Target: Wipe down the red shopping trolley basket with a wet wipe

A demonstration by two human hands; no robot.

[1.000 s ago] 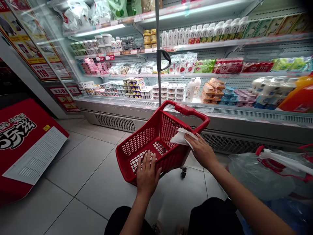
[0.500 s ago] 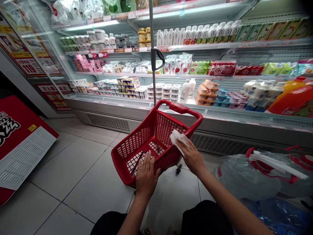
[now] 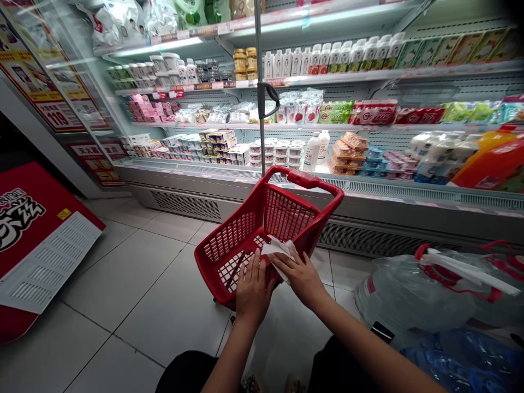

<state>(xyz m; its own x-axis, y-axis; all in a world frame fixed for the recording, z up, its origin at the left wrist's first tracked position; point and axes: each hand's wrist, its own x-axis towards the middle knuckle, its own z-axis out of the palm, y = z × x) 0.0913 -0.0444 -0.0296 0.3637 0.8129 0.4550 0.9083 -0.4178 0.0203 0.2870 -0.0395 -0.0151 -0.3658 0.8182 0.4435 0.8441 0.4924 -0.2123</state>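
Observation:
A red plastic shopping cart (image 3: 229, 232) with a slatted basket stands in front of me. My left hand (image 3: 254, 292) lies over its near rim, fingers stretched toward the inside and thumb apart. Close beside it, my right hand (image 3: 297, 275) presses a crumpled white wipe (image 3: 278, 248) against the same rim. Part of the wipe hangs over the outer side and part sticks out above the basket. Whether the wipe is paper or cloth I cannot tell. The cart's handle (image 3: 315, 180) is on the far right side, away from both hands.
An open refrigerated display (image 3: 368, 194) filled with dairy goods runs behind the cart. Large clear water bottles (image 3: 405, 295) and blue-tinted ones (image 3: 458, 360) stand at my right. A red box with a white grille (image 3: 53, 262) is on the left, on the tiled floor (image 3: 135, 289).
My right hand has slid the wipe leftward and nearer along the cart's rim, close to my left hand. My left hand stays on the rim; the whole view has shifted slightly.

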